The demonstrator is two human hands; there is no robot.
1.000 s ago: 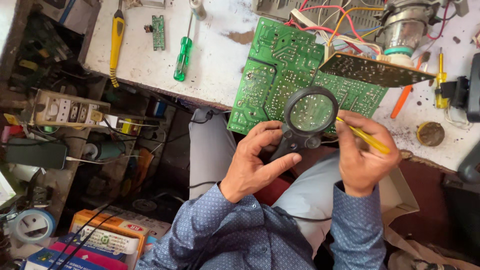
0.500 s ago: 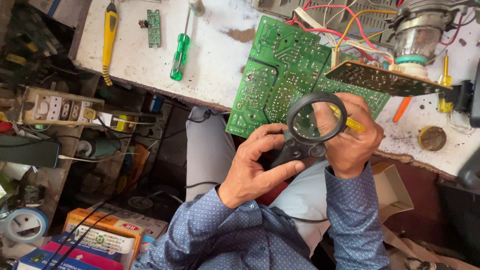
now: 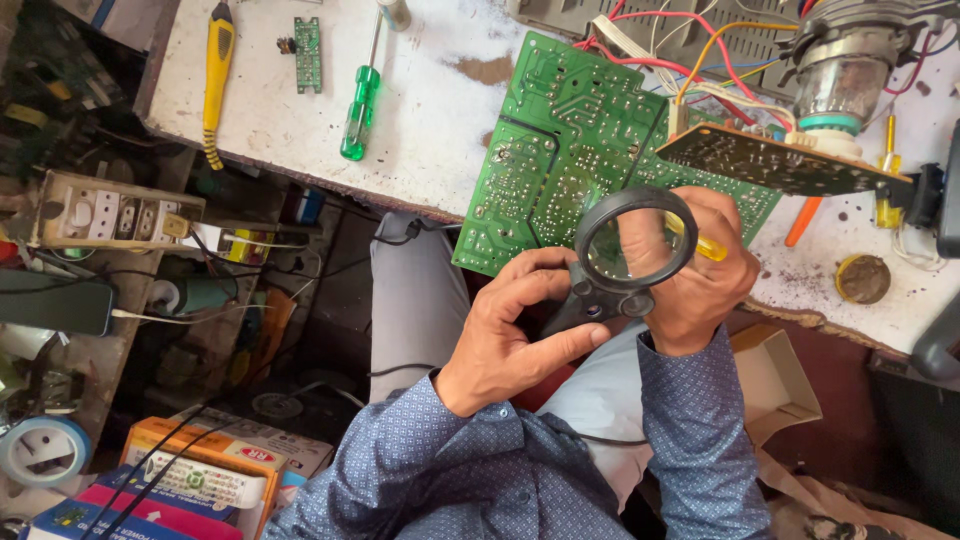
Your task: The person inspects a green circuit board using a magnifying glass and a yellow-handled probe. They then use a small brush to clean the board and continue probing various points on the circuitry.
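Note:
My left hand (image 3: pixel 510 335) grips the black handle of a round magnifying glass (image 3: pixel 634 240), held just below the near edge of a large green circuit board (image 3: pixel 570 150) that overhangs the white workbench (image 3: pixel 270 120). My right hand (image 3: pixel 705 275) sits behind and to the right of the lens, closed around a thin yellow-handled tool (image 3: pixel 708 248). Part of that hand shows through the lens. A dark circuit board (image 3: pixel 780 160) tied to coloured wires lies just above my right hand.
On the bench lie a green-handled screwdriver (image 3: pixel 358 110), a yellow tool (image 3: pixel 215 75), a small green board (image 3: pixel 307 55), a glass tube neck (image 3: pixel 842 80) and a round tin (image 3: pixel 862 278). A socket board (image 3: pixel 110 212) and boxes (image 3: pixel 200 470) crowd the floor at left.
My right hand with the yellow tool has moved left, in behind the magnifying glass. The lens has tilted up off the board's edge toward that hand.

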